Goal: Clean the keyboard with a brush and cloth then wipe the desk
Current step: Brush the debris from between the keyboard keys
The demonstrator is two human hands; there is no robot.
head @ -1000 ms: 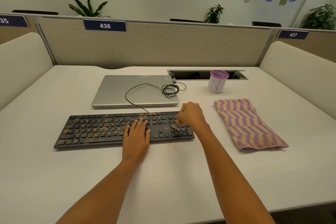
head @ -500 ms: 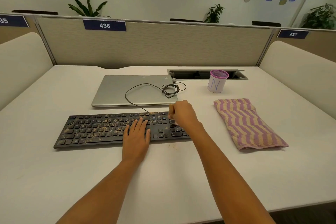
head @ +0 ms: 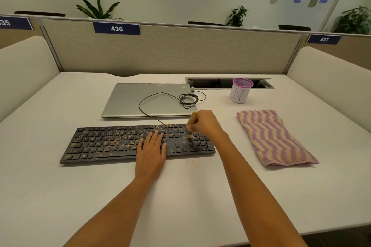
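1. the right hand (head: 204,123) is closed in a grip around a small brush (head: 190,133); its bristles touch the number keys at the right end of the keyboard (head: 112,143).
2. the left hand (head: 151,149) lies flat and open on the keys, holding nothing, only keeping the keyboard steady.
3. to do this step well, i think short strokes in one direction are best, pushing the crumbs off the near edge.
4. the brush is blurred, so its shape is perhaps not clear.
5. some crumbs (head: 193,163) lie on the white table (head: 180,196); the striped cloth (head: 275,138) waits at the right, untouched.
6. behind are a closed laptop (head: 128,100), a cup (head: 240,92) and a partition (head: 170,52).
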